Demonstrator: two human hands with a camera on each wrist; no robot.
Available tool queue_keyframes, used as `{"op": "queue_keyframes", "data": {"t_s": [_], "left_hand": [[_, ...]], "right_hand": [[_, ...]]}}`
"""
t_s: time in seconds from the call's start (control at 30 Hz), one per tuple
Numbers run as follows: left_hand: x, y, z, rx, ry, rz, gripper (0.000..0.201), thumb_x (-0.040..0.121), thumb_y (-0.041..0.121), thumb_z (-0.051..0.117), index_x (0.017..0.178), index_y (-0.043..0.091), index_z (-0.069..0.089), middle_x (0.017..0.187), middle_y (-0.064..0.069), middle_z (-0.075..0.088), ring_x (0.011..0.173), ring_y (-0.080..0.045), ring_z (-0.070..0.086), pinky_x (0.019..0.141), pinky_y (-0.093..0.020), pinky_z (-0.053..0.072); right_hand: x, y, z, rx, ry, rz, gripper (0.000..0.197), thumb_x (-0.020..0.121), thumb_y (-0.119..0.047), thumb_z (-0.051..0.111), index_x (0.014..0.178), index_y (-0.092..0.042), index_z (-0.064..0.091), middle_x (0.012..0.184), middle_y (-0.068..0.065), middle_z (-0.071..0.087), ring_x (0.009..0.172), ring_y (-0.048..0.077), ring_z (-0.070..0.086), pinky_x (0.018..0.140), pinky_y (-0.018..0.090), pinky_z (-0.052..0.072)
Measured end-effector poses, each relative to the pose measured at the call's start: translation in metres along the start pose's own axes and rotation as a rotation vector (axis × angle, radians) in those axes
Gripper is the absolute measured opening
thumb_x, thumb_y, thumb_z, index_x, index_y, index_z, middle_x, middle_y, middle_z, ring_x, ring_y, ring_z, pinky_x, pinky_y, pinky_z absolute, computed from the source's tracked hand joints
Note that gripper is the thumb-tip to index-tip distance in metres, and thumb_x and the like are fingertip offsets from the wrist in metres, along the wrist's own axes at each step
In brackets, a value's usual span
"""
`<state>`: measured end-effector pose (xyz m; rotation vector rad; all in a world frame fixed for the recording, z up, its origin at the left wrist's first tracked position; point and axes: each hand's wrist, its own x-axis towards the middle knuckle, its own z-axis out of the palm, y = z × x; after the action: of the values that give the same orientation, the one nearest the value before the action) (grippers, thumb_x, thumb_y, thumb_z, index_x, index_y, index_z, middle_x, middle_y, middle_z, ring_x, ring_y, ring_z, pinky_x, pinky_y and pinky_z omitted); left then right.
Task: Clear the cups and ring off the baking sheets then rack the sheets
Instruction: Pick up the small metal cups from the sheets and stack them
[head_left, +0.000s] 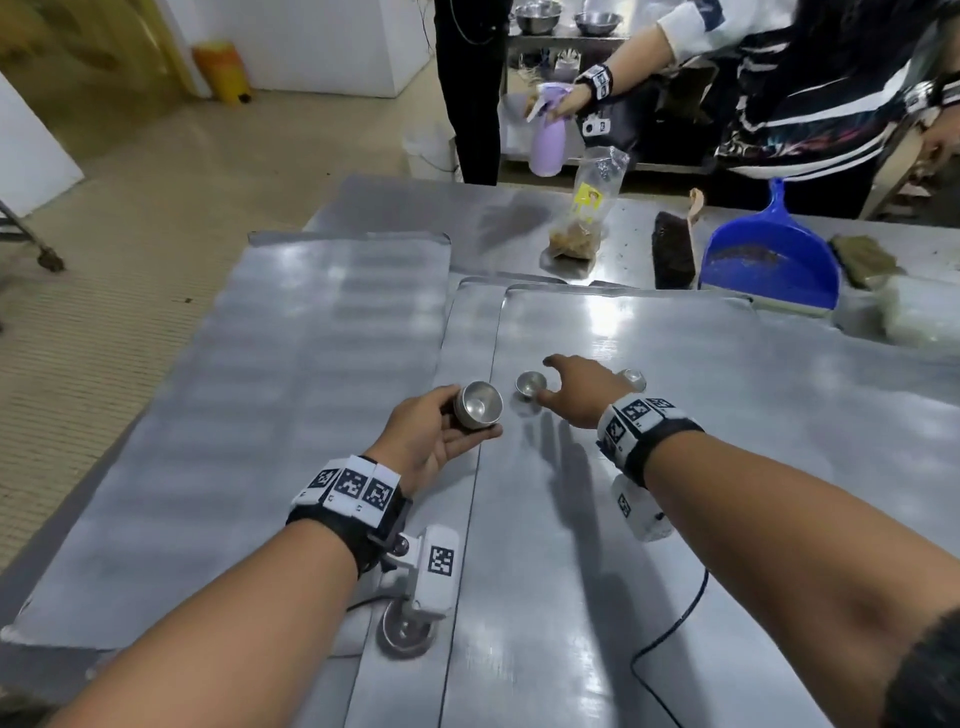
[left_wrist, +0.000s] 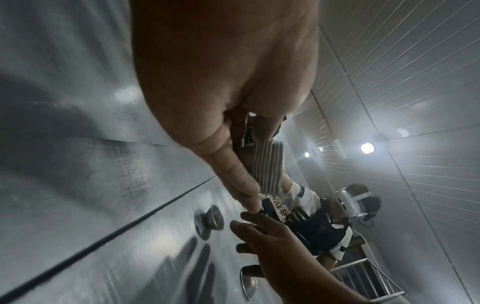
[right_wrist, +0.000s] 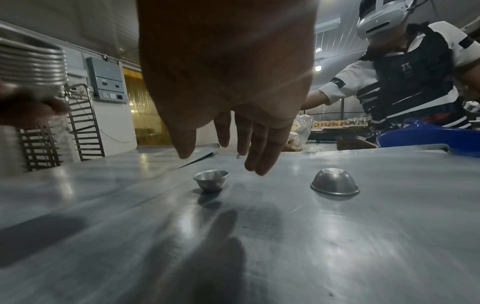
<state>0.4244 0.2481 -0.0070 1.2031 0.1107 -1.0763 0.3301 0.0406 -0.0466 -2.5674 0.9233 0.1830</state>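
Cups (head_left: 478, 404) sit stacked in the left hand (head_left: 431, 441), lying sideways, mouth facing right; the right hand (head_left: 582, 389) hovers loose-fingered over one upright cup (right_wrist: 210, 180) on the baking sheet (head_left: 701, 441)

Silver-grey baking sheets (head_left: 675, 364) on the steel-grey bench (head_left: 519, 218); shiny silver cups (head_left: 531, 384). Upper right of the frame: blue dustpan (head_left: 769, 260), lilac spray bottle (head_left: 548, 140). Upper left: yellow bin (head_left: 221, 70).

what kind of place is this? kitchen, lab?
Most likely a commercial bakery or production kitchen. Large metal baking sheets cover a steel table, a tall tray rack stands by the wall, and the left hand holds a stack of small metal cups.
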Motion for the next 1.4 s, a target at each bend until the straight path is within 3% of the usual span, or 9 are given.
{"op": "queue_keyframes", "data": {"t_s": [0.13, 0.23, 0.47, 0.63, 0.77, 0.93, 1.03, 1.2, 1.4], "left_hand": [[0.019, 0.005, -0.007, 0.011, -0.009, -0.042, 0.036, 0.101, 0.015, 0.055, 0.119, -0.016, 0.053, 0.115, -0.038, 0.064, 0.083, -0.05, 0.072, 0.063, -0.04, 0.064], [0.029, 0.004, -0.012, -0.003, -0.007, -0.066, 0.035, 0.101, 0.016, 0.055, 0.118, -0.015, 0.054, 0.113, -0.038, 0.065, 0.083, -0.05, 0.072, 0.064, -0.04, 0.064], [0.028, -0.006, -0.01, -0.03, 0.006, -0.051, 0.039, 0.101, 0.015, 0.055, 0.124, -0.016, 0.051, 0.116, -0.039, 0.063, 0.079, -0.049, 0.072, 0.06, -0.039, 0.063], [0.006, -0.012, 0.008, -0.034, 0.001, -0.013, 0.032, 0.101, 0.021, 0.056, 0.111, -0.009, 0.054, 0.109, -0.034, 0.067, 0.084, -0.05, 0.071, 0.062, -0.041, 0.064], [-0.02, -0.029, 0.027, -0.044, 0.015, 0.014, 0.04, 0.1, 0.029, 0.058, 0.108, -0.01, 0.056, 0.11, -0.033, 0.067, 0.09, -0.05, 0.071, 0.056, -0.036, 0.062], [-0.051, -0.066, 0.051, -0.083, 0.03, 0.018, 0.068, 0.1, 0.049, 0.052, 0.113, -0.017, 0.059, 0.111, -0.035, 0.067, 0.093, -0.048, 0.071, 0.061, -0.036, 0.062], [-0.066, -0.088, 0.066, -0.086, 0.01, 0.034, 0.069, 0.101, 0.051, 0.049, 0.112, -0.015, 0.061, 0.108, -0.032, 0.07, 0.096, -0.043, 0.072, 0.063, -0.035, 0.062], [-0.084, -0.121, 0.092, -0.02, -0.012, 0.066, 0.05, 0.098, 0.048, 0.055, 0.097, -0.002, 0.066, 0.091, -0.018, 0.069, 0.078, -0.023, 0.068, 0.075, -0.032, 0.058], [-0.093, -0.144, 0.105, -0.018, -0.041, 0.112, 0.038, 0.096, 0.035, 0.063, 0.107, -0.001, 0.068, 0.089, -0.012, 0.073, 0.079, -0.021, 0.07, 0.075, -0.032, 0.059]], "right_hand": [[0.025, -0.004, 0.015, -0.013, -0.069, -0.004, 0.068, 0.092, -0.043, 0.06, 0.151, -0.022, 0.034, 0.149, 0.008, 0.046, 0.132, 0.028, 0.048, 0.106, 0.044, 0.043], [0.036, -0.005, 0.025, -0.046, -0.07, -0.009, 0.061, 0.091, -0.042, 0.06, 0.146, -0.025, 0.04, 0.14, 0.006, 0.053, 0.124, 0.029, 0.054, 0.1, 0.044, 0.048], [0.031, 0.0, 0.03, -0.116, -0.033, -0.019, 0.032, 0.093, -0.039, 0.056, 0.124, -0.03, 0.059, 0.116, 0.004, 0.063, 0.105, 0.026, 0.061, 0.082, 0.032, 0.046], [-0.007, 0.011, 0.023, -0.04, -0.105, -0.013, 0.037, 0.089, -0.045, 0.057, 0.115, -0.021, 0.066, 0.115, 0.003, 0.065, 0.106, 0.027, 0.062, 0.086, 0.036, 0.051], [-0.057, 0.021, 0.005, 0.193, 0.061, -0.051, 0.045, 0.09, -0.049, 0.061, 0.122, -0.016, 0.062, 0.116, 0.004, 0.067, 0.105, 0.026, 0.062, 0.086, 0.037, 0.05], [-0.131, 0.025, -0.02, 0.479, 0.253, -0.242, 0.058, 0.086, -0.06, 0.065, 0.131, -0.024, 0.057, 0.118, -0.01, 0.066, 0.102, 0.007, 0.062, 0.087, 0.031, 0.052], [-0.166, 0.03, -0.024, 0.443, 0.255, -0.334, 0.059, 0.085, -0.06, 0.065, 0.133, -0.027, 0.055, 0.121, -0.011, 0.067, 0.107, 0.006, 0.062, 0.09, 0.03, 0.052], [-0.197, 0.048, -0.02, 0.283, 0.192, -0.316, 0.058, 0.086, -0.058, 0.065, 0.136, -0.031, 0.052, 0.121, -0.005, 0.069, 0.098, 0.018, 0.066, 0.085, 0.037, 0.053], [-0.214, 0.068, -0.017, 0.314, 0.203, -0.318, 0.059, 0.084, -0.058, 0.067, 0.135, -0.033, 0.053, 0.119, -0.006, 0.07, 0.098, 0.018, 0.066, 0.085, 0.036, 0.052]]}}
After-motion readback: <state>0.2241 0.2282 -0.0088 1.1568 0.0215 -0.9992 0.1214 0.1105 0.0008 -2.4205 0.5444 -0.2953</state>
